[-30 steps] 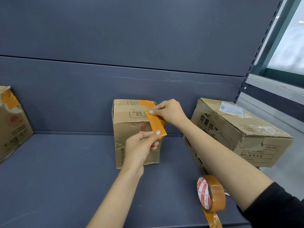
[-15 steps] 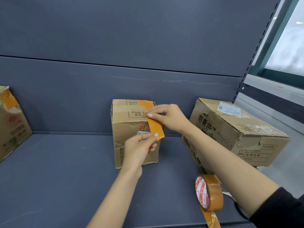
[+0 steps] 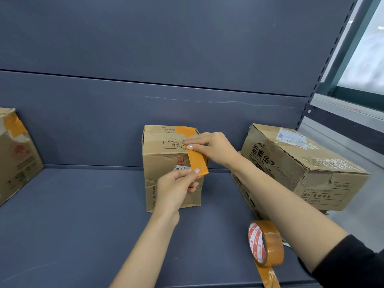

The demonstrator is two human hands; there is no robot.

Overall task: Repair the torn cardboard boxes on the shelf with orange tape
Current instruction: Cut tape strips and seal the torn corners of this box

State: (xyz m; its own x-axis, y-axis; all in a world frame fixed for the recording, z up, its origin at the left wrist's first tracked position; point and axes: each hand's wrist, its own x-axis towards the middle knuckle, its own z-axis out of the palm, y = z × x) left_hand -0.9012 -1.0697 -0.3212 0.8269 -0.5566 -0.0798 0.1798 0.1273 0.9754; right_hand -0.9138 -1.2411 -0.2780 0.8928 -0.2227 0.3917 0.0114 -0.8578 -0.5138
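A small torn cardboard box stands upright in the middle of the dark shelf, with one orange tape patch on its top edge. A cut strip of orange tape is held stretched in front of the box's right front face. My right hand pinches the strip's upper end against the box near its top. My left hand pinches the lower end. The orange tape roll stands on edge at the shelf's front right, a loose tail hanging down.
A larger worn box lies tilted at the right, close behind my right forearm. Another box with orange tape on it sits at the far left edge. The shelf's back panel rises behind; a slotted upright and a window are at the right.
Both hands carried the tape strip slightly left and closer to the box face; the strip now sits steeper, its top end at the box's upper right.
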